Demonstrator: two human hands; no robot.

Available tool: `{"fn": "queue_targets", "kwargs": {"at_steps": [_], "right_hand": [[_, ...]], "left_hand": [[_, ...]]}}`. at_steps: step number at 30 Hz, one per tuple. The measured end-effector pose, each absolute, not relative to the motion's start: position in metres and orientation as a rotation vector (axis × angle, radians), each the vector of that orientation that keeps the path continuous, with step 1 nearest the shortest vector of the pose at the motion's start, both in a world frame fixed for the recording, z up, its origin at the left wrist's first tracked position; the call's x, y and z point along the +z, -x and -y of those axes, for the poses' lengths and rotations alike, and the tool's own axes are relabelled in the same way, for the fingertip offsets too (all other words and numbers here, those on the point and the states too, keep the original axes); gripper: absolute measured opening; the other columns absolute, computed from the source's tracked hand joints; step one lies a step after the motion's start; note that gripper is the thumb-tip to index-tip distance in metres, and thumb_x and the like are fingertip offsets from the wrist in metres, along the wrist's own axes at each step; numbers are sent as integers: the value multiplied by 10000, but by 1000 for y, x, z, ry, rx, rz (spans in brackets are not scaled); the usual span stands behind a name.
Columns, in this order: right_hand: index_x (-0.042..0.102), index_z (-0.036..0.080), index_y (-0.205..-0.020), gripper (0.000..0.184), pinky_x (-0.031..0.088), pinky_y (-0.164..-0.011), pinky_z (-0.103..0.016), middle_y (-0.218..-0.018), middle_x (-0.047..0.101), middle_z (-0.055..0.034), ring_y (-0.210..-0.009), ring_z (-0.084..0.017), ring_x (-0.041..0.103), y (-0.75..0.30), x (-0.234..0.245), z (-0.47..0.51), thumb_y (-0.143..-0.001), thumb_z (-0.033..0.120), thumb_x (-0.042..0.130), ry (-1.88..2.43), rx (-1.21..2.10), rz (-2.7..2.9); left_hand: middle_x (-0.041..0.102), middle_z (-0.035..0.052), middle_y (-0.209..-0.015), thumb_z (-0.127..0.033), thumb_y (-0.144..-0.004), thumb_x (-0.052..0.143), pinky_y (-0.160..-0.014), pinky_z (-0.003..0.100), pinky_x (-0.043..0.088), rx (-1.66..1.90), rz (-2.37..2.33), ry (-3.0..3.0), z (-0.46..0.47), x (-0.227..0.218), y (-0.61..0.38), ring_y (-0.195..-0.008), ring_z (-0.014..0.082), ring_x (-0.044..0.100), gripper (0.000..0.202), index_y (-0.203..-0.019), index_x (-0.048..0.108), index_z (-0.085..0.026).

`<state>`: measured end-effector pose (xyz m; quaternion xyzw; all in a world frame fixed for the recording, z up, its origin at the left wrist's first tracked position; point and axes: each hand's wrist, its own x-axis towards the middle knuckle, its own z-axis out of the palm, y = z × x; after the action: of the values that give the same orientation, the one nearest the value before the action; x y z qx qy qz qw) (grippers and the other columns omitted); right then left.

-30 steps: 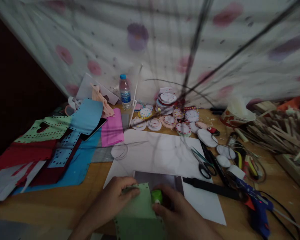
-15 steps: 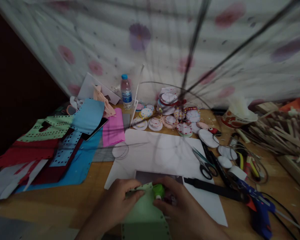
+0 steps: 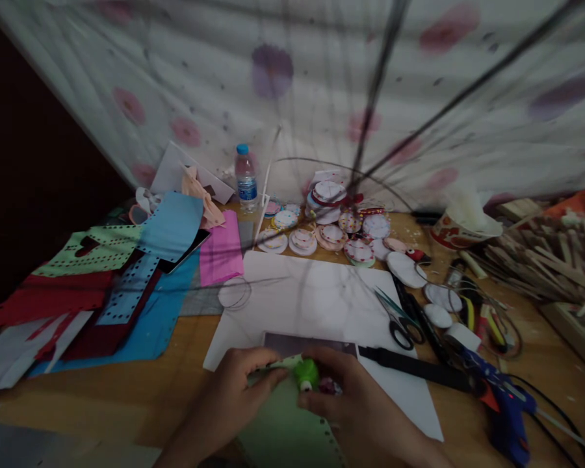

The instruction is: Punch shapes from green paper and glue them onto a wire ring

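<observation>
My left hand [image 3: 229, 396] is closed in a pinch on the top edge of a light green paper sheet [image 3: 292, 435] with punched holes along its side. My right hand [image 3: 355, 406] is wrapped round a small green punch [image 3: 306, 374] that sits on that same edge. Both hands work at the near edge of the wooden table [image 3: 175, 383], over a large white sheet [image 3: 316, 305] and a grey card [image 3: 312, 344].
Coloured paper sheets [image 3: 127, 279] are piled at the left. A water bottle [image 3: 246, 179] and several decorated paper discs [image 3: 331, 227] stand at the back. Scissors [image 3: 400, 322], a black tool [image 3: 414, 367], a blue glue gun [image 3: 504, 403] and a heap of wooden sticks [image 3: 546, 260] lie at the right.
The green sheet has slid toward me and tilted, and the punch with my right hand has shifted slightly up along its top edge. My left hand stays pinched on the paper.
</observation>
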<state>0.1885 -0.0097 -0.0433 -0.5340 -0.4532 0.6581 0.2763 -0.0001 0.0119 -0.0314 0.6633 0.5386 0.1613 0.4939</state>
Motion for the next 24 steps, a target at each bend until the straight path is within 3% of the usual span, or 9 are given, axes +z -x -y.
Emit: {"fn": "queue_targets", "kwargs": {"at_steps": [9,14,16,20,24], "right_hand": [[606,178,-836,220,439,-636,-268,-724,571,10,-720,-174,561,-183,-48,11,-628,187,677,1442,1666,1206],[613,190,-925,298,447,-658,-292,-782,597,-9,-747,-192,566,-183,-53,15,-634,218,666,1465,1680,1144],[617,194,-953,324,453,-667,-300,-815,610,-20,-763,-200,571,-183,-54,16,-635,220,669,1468,1679,1146],[632,199,-968,334,451,-724,-304,-870,627,-22,-822,-205,578,-182,-57,17,-639,142,634,1412,1641,1218],[628,180,-982,362,454,-753,-313,-905,628,-33,-869,-217,578,-181,-63,18,-637,82,578,1466,1571,1259]], "left_hand": [[710,-2,-761,-289,-840,541,-641,212,434,404,-1311,-1576,-7,-38,-3,-776,186,628,208,-782,710,-182],[711,2,-818,-358,-819,579,-703,236,439,314,-1345,-1653,-10,-29,1,-829,208,628,204,-836,707,-199],[713,6,-913,-421,-759,651,-753,260,442,254,-1335,-1706,-14,-21,3,-868,224,626,276,-957,696,-233],[697,15,-1054,-487,-557,802,-804,292,446,197,-1237,-1753,-22,-12,0,-927,254,623,691,-1193,597,-306],[727,21,-1004,-413,-567,807,-800,301,460,191,-1180,-1713,-25,-18,-10,-924,265,639,601,-1135,659,-282]]}}
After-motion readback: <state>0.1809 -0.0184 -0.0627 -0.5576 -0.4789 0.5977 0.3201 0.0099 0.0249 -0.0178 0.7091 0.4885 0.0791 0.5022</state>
